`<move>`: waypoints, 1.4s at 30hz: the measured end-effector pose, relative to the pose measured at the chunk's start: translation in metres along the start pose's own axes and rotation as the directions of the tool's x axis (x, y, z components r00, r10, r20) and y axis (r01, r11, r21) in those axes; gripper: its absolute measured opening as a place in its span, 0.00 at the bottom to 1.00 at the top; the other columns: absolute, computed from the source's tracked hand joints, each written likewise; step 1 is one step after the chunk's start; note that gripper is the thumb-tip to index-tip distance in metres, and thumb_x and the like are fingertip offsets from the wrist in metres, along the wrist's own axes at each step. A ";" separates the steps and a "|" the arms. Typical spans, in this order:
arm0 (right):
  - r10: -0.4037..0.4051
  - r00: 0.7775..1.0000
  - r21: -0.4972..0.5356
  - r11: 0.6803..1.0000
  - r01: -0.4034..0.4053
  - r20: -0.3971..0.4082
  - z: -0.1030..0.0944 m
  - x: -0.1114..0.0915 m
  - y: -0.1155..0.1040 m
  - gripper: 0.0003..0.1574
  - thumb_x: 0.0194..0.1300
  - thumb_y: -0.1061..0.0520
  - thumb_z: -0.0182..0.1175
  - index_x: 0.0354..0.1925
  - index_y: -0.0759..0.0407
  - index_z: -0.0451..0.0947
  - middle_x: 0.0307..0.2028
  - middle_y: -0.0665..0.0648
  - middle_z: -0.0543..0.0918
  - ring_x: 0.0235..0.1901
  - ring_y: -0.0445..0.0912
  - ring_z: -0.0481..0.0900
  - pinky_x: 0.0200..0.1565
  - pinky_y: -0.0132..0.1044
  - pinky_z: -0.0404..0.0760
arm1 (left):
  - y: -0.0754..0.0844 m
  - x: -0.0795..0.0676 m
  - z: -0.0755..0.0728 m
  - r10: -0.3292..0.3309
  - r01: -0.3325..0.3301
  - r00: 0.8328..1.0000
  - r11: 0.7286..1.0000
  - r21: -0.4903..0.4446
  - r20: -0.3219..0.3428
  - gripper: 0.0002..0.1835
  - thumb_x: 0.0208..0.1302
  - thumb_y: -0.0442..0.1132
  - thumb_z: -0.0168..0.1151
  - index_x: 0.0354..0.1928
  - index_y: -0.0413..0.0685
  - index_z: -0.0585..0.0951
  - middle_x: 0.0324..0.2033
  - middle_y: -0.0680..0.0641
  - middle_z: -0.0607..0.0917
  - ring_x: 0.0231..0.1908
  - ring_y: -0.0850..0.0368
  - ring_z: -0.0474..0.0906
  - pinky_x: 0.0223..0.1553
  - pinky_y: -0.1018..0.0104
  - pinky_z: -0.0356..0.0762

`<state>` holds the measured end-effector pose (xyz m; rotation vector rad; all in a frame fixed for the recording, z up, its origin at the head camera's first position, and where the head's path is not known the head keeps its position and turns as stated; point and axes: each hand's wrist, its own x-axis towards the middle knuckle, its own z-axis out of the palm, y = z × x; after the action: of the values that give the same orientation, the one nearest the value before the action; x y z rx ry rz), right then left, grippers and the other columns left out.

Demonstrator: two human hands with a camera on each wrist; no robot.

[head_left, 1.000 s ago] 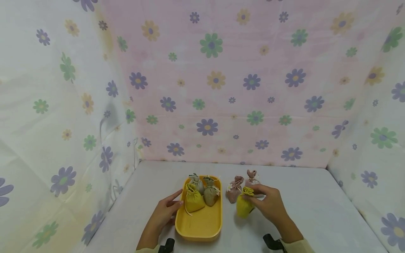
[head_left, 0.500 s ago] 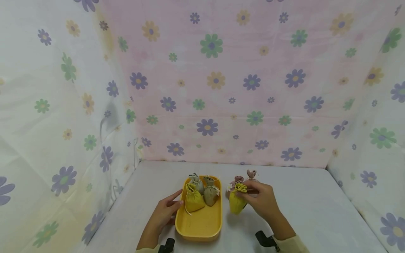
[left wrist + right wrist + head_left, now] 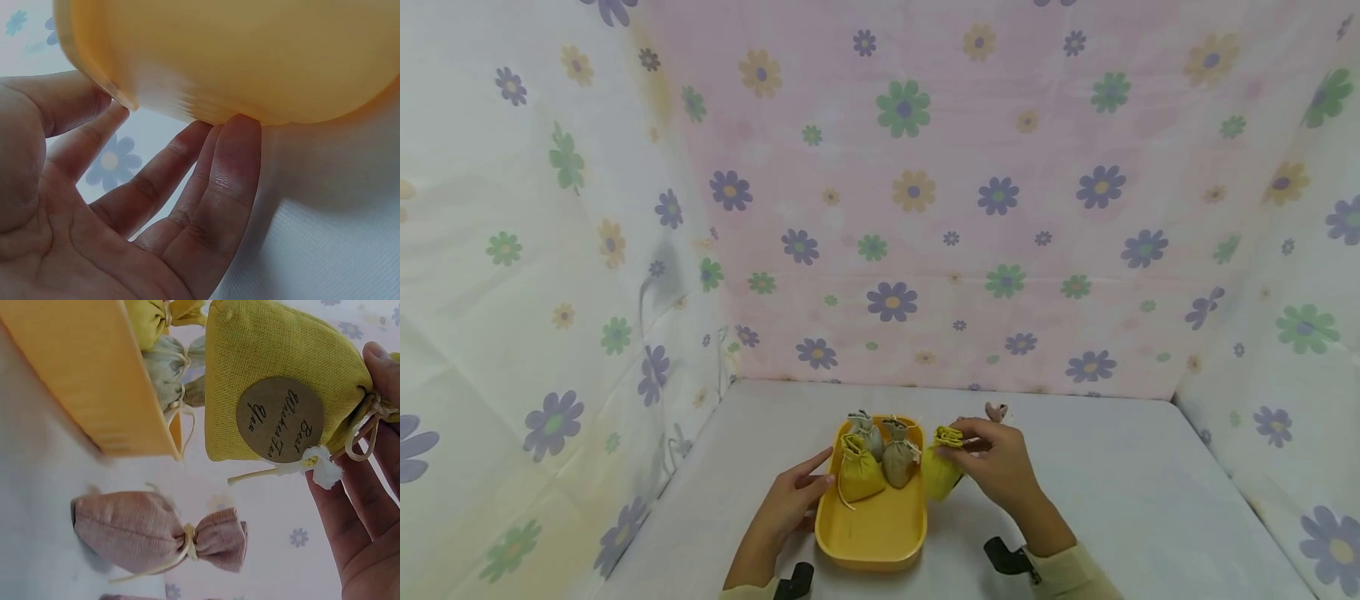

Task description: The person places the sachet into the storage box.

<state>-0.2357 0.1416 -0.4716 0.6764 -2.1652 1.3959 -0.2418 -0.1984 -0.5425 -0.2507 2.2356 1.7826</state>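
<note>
My right hand (image 3: 1000,467) pinches a yellow drawstring pouch (image 3: 942,475) by its gathered neck, holding it up at the tray's right rim. In the right wrist view the pouch carries a round brown label and a small white flower on its cord. My left hand (image 3: 786,504) holds the left side of the yellow tray (image 3: 880,554), thumb at the rim and fingers against the outer wall (image 3: 187,103). Inside the tray's far half sit another yellow pouch (image 3: 861,479), a pale grey-green pouch (image 3: 867,433) and an olive pouch (image 3: 898,462).
A pinkish-brown pouch (image 3: 134,528) lies beside the tray, seen below the held pouch in the right wrist view. In the head view, the top of a pinkish pouch (image 3: 996,412) shows behind my right hand. Flowered cloth (image 3: 955,208) walls the white table (image 3: 1120,467).
My right hand has carried the yellow pouch leftward to the tray's right rim, now covering more of the pinkish pouches. The left hand and tray have stayed in place.
</note>
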 end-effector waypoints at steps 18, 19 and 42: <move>0.032 0.996 0.005 0.999 -0.033 0.082 0.028 0.010 0.002 0.14 0.56 0.47 0.79 0.42 0.41 0.88 0.39 0.41 0.90 0.39 0.37 0.88 0.40 0.35 0.89 | -0.001 0.001 0.000 0.001 -0.001 1.000 1.000 0.005 -0.003 0.38 0.65 0.57 0.70 0.76 0.67 0.70 0.65 0.34 0.80 0.42 0.53 0.88 0.37 0.54 0.90; 0.030 0.996 0.001 1.000 -0.031 0.083 0.029 0.011 0.001 0.15 0.56 0.46 0.79 0.42 0.40 0.88 0.39 0.40 0.89 0.39 0.37 0.87 0.39 0.33 0.89 | -0.001 0.001 0.000 0.003 -0.003 1.000 1.000 0.005 -0.005 0.39 0.65 0.57 0.71 0.76 0.67 0.70 0.65 0.34 0.80 0.42 0.52 0.88 0.37 0.54 0.90; 0.086 0.968 -0.099 0.993 -0.064 0.238 0.058 0.007 0.010 0.15 0.58 0.42 0.77 0.42 0.40 0.88 0.42 0.38 0.89 0.45 0.36 0.86 0.50 0.48 0.88 | -0.002 0.000 0.001 0.007 -0.007 1.000 1.000 0.001 -0.009 0.38 0.65 0.57 0.71 0.76 0.66 0.70 0.64 0.34 0.81 0.41 0.53 0.88 0.37 0.54 0.90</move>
<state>-0.2541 0.0904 -0.4957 0.7723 -2.4510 1.2996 -0.2414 -0.1978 -0.5446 -0.2517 2.2460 1.7878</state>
